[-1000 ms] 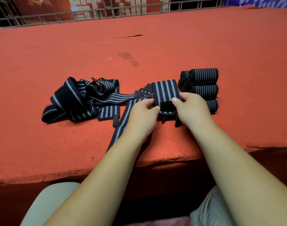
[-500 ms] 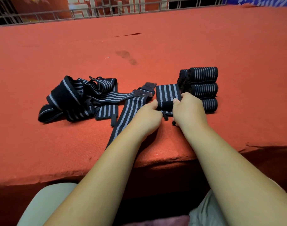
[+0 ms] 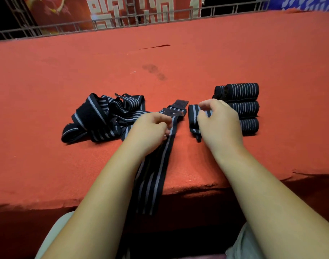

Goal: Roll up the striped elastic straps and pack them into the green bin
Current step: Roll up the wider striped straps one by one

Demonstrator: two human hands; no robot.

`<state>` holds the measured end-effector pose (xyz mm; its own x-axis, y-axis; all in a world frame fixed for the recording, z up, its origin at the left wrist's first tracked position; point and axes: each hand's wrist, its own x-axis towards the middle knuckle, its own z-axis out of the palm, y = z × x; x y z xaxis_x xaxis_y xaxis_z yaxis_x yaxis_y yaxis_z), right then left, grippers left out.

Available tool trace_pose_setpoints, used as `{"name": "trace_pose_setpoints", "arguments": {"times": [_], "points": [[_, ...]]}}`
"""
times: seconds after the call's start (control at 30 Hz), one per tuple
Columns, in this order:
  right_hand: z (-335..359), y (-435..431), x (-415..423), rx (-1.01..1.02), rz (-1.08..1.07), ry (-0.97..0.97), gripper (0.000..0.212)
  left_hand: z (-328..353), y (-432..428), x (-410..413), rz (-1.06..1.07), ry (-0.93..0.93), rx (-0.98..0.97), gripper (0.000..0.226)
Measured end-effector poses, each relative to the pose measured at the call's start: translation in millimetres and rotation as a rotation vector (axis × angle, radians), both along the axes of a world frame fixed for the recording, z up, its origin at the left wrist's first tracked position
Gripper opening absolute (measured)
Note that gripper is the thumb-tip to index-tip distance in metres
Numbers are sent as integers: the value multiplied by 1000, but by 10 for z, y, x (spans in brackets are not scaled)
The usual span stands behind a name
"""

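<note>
L hand (image 3: 150, 131) sits on the flat strap (image 3: 156, 174), fingers (image 3: 164, 126) curled and pinching it just below its velcro end; the strap runs from mid-surface twd the person and hangs over the front edge of the red surface (image 3: 234, 53). R hand (image 3: 219, 124) is over the single roll (image 3: 192, 116), which lies on the surface just R of the flat strap's end. R fingers (image 3: 206, 103) are loosely curled above the roll's top, but can't tell whether they grip it or only hover, since the hand hides most of it. Touching the R hand's far side, a row of 3 rolled straps (image 3: 242, 90) lies side by side, stripes running across. To the L, a tangled pile of unrolled straps (image 3: 103, 116) lies next to the flat strap, w/ one length running in under the L hand. Metal railing (image 3: 122, 21) runs along the surface's far edge.
</note>
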<state>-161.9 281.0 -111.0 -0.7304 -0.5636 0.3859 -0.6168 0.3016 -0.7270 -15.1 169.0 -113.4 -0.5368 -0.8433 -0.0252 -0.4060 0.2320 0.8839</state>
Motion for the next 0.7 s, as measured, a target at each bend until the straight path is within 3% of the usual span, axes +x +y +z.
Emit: {"name": "trace_pose_setpoints", "arguments": {"times": [0.1,0.2,0.33,0.4,0.5,0.6,0.7], "points": [[-21,-67,94,58,76,-107,22,92,-104,271,82,-136,-135,25],[-88,-140,175,255,177,-183,24,137,-131,484,78,-337,-164,19],[-171,-212,238,435,258,-199,29,131,-85,633,21,-645,-127,38],[-199,-240,261,448,272,-256,31,137,-4,651,-9,-708,-154,44],[-203,-255,299,460,273,-353,29,136,114,653,-80,-698,-177,39],[-155,-262,305,483,208,-399,43,46,195,631,-138,-496,83,28],[-118,-244,287,523,168,-394,41,-11,243,617,-164,-340,267,20]]}}
